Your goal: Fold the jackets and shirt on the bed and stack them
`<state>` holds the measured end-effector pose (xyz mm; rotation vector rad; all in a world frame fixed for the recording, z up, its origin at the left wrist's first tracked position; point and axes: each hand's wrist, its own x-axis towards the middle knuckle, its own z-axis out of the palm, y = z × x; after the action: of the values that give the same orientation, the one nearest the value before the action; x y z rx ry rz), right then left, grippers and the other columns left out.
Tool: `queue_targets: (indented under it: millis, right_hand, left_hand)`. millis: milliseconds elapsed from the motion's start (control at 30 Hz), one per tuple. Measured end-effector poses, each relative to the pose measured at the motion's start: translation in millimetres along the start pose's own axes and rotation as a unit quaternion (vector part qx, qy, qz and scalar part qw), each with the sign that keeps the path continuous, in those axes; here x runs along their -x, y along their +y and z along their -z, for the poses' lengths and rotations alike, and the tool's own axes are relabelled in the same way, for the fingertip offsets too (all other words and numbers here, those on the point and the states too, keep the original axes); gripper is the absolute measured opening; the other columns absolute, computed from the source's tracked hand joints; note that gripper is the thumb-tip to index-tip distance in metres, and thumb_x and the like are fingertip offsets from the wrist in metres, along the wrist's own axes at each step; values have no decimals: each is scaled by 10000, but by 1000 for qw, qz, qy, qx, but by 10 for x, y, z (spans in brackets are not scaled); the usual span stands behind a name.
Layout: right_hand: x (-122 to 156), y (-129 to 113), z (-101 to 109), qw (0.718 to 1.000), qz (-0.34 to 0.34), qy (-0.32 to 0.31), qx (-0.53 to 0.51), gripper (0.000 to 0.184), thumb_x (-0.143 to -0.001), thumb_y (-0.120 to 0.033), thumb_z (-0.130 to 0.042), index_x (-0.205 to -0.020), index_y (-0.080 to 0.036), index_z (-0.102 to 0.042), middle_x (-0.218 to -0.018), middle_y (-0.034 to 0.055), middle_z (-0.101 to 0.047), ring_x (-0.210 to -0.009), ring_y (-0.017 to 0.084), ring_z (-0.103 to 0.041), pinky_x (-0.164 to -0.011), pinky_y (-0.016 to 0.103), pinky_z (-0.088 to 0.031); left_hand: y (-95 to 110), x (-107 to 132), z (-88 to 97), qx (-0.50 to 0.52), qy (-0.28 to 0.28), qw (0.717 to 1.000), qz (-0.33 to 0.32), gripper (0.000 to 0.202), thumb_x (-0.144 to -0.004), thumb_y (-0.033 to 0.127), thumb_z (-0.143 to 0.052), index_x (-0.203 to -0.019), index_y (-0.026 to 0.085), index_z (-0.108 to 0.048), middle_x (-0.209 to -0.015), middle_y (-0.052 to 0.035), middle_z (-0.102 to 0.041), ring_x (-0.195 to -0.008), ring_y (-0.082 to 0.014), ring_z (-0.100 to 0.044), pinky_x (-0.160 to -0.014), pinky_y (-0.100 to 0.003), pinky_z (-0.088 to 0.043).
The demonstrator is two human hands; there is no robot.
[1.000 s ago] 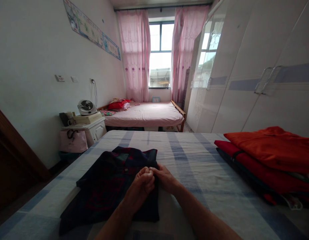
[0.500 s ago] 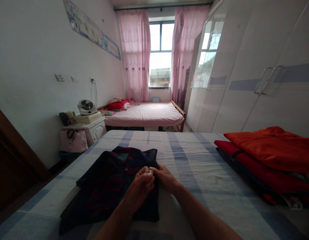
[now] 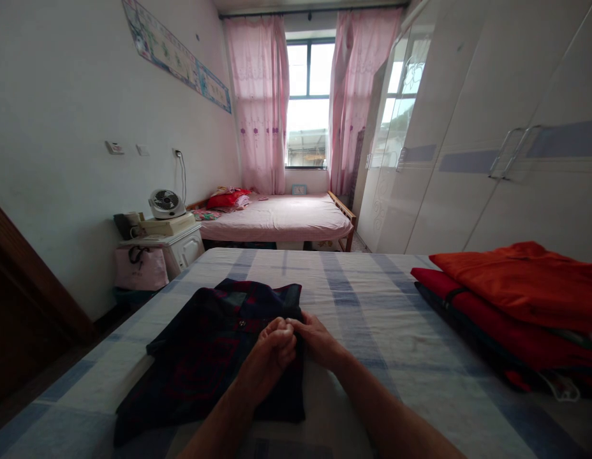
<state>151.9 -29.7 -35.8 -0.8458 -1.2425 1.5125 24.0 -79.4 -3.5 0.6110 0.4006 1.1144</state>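
A dark navy shirt (image 3: 205,357) with a dull red pattern lies partly folded on the bed's striped sheet (image 3: 353,299). One round button (image 3: 242,324) shows on its front. My left hand (image 3: 275,347) is closed over the shirt's right part, its fingers curled into a pinch. Right against it, my right hand (image 3: 318,338) also pinches at the shirt's right edge, thumb and fingertips meeting those of the left. Whatever small part of the cloth sits between the fingertips is hidden.
To the right lies a stack of folded clothes, an orange garment (image 3: 520,284) above a red one (image 3: 492,325). Beyond the bed stands a second bed (image 3: 296,217) with a pink sheet. A small fan (image 3: 166,203) sits on a white cabinet (image 3: 184,248); a wardrobe (image 3: 449,210) lines the right.
Almost nothing differs. Both hands stay together at the shirt's right edge, and the shirt lies in the same place.
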Motion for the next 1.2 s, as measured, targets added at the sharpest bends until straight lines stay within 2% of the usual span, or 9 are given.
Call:
queue_targets:
  millis: [267,500,733,1200]
  right_hand:
    - [-13,35,7,1000,-2,-10,-6,298,-692,-394,-679,-834,-142,-609,-730,-10,-579,-655,100,-473,-623,239,-394]
    - [-10,25,12,1000,-2,1,10,365,-652,-459,-699,-820,-146,-614,-722,-11,-588,-667,108,-486,-628,236,-399]
    - [-13,22,4,1000,-9,-15,-16,303,-679,-396,-693,-820,-144,-601,-716,-13,-569,-647,97,-468,-616,230,-387]
    - [7,-13,-9,1000,6,-17,-12,340,-691,-437,-689,-842,-140,-621,-735,5,-600,-697,128,-517,-665,259,-415]
  left_hand:
    - [12,5,-11,0,0,1000,-1,249,-745,109,-645,-668,162,-415,-615,72,-320,-506,-31,-310,-471,-173,-264]
    - [29,2,-35,-6,0,1000,-3,262,-741,103,-643,-662,164,-401,-620,70,-323,-505,-31,-300,-471,-174,-257]
    - [23,13,-4,-7,-11,1000,-3,241,-772,92,-603,-666,162,-399,-615,69,-308,-505,-33,-297,-475,-177,-256]
    - [4,-9,18,9,17,1000,8,270,-700,128,-683,-684,169,-416,-624,76,-327,-506,-29,-304,-484,-178,-257]
